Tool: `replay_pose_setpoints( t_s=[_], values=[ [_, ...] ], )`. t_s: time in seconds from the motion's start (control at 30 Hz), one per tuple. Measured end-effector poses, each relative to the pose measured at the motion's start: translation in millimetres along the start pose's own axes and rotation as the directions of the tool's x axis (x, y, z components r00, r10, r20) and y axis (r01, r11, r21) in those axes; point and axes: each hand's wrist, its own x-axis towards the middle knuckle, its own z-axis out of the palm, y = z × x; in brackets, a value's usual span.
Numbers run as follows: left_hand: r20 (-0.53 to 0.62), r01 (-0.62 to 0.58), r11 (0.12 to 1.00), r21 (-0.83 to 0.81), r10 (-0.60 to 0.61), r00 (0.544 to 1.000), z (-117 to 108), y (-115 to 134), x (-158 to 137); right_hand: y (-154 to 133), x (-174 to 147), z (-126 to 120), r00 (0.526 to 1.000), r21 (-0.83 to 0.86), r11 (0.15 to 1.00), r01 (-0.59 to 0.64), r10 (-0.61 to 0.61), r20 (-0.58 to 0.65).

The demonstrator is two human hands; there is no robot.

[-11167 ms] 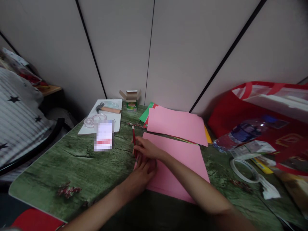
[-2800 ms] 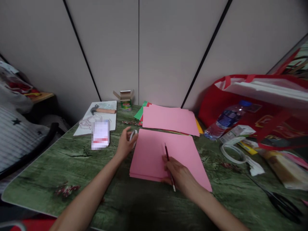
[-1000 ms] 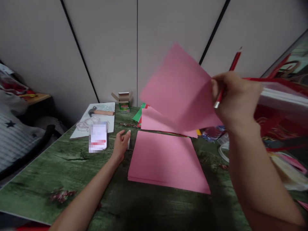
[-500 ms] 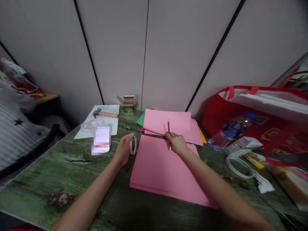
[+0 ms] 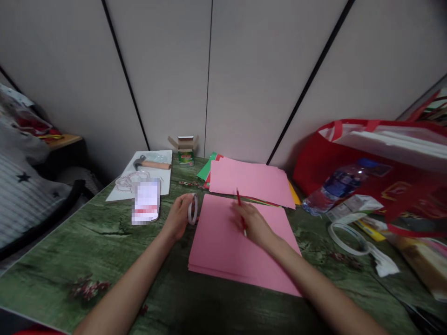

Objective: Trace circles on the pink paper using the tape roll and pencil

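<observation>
Take the nearer stack of pink paper (image 5: pixel 216 251) as your dial, twelve o'clock straight ahead. It lies on your green wood-grain table (image 5: pixel 104 232), which bears printed red berries. A pale panelled wall (image 5: pixel 174 70) rises at twelve. Toward nine to ten stands a chair (image 5: pixel 56 223) beside striped, star-patterned cloth (image 5: pixel 21 200). At ten, a white board (image 5: pixel 164 181) carries a claw hammer (image 5: pixel 153 164) and beaded loops (image 5: pixel 122 182), with a phone (image 5: pixel 145 200), its screen blurred out, over the near edge. At eleven sits a small open green box (image 5: pixel 186 157), and at twelve the farther pink pile (image 5: pixel 251 179), green and yellow edges showing under it. At two, a red bag (image 5: pixel 412 177) slumps behind a tilted water bottle (image 5: pixel 333 190); a white loop (image 5: pixel 354 251) lies at three.

Your left hand (image 5: pixel 177 216), just off the stack at ten, has its fingers curled on a narrow white ring (image 5: pixel 196 208). Your right hand (image 5: pixel 256 223) is over the stack, fingers pinching a red pencil (image 5: pixel 239 199); they blur, so you can't tell whether they touch paper.

A second ago that hand held a pink sheet aloft; half a second ago it was at the stack's far edge, a sheet lying askew on the farther pile. Now the hand is nearer you, and the pile looks evener. Your left hand has barely moved.
</observation>
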Motion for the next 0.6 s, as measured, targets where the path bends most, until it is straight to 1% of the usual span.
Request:
replay_pose_setpoints(
  t_s=[0.03, 0.1, 0.23, 0.3, 0.37, 0.43, 0.53, 0.6],
  values=[
    [0.032, 0.030, 0.999, -0.012, -0.030, 0.999, -0.5, 2.3, -0.4, -5.7, -15.0, -1.8, 1.000, 0.023, 0.999, 0.022, -0.023, 0.011],
    [0.106, 0.109, 0.993, -0.046, -0.104, 0.989, -1.4, 8.1, -1.9, -10.4, -48.0, -9.1, 0.998, 0.050, 0.999, -0.011, 0.008, 0.062],
    [0.117, 0.168, 0.983, -0.074, -0.159, 0.980, -1.8, 17.4, -5.1, -0.4, -111.8, -24.1, 0.968, 0.094, 0.982, -0.162, 0.139, 0.211],
    [0.111, 0.187, 0.979, -0.086, -0.177, 0.978, -2.0, 18.2, -5.4, 5.5, -134.4, -24.7, 0.953, 0.091, 0.972, -0.216, 0.190, 0.238],
    [0.111, 0.203, 0.974, -0.102, -0.192, 0.975, -2.6, 16.8, -4.8, 9.1, -146.9, -21.9, 0.947, 0.065, 0.964, -0.259, 0.240, 0.213],
    [0.111, 0.225, 0.967, -0.122, -0.212, 0.971, -3.4, 14.2, -3.7, 11.6, -150.2, -19.7, 0.945, 0.050, 0.958, -0.282, 0.269, 0.184],
    [0.102, 0.259, 0.954, -0.153, -0.246, 0.964, -3.9, 10.5, -2.4, 17.1, -146.8, -22.6, 0.946, 0.066, 0.958, -0.279, 0.262, 0.193],
    [0.119, 0.279, 0.946, -0.168, -0.261, 0.958, -3.7, 9.0, -2.0, 21.7, -144.9, -27.3, 0.946, 0.077, 0.959, -0.272, 0.251, 0.206]
  ],
)
